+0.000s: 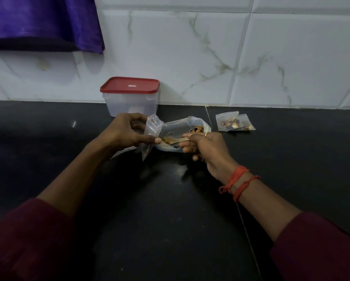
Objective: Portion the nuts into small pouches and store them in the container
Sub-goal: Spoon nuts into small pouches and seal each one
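Observation:
My left hand (127, 131) pinches a small clear pouch (150, 134) and holds its mouth open above the black counter. My right hand (207, 148) grips a pale plastic spoon (175, 141) whose bowl carries nuts right at the pouch's opening. Behind the spoon lies a larger clear bag of nuts (187, 128), open. Two filled small pouches (233, 122) lie on the counter to the right. A clear container with a red lid (130, 98), closed, stands against the wall behind my left hand.
The black counter (170, 199) stretches toward me, with a seam line on its right side. A white marbled tile wall (210, 53) rises behind it. Purple cloth (42, 23) hangs at the upper left.

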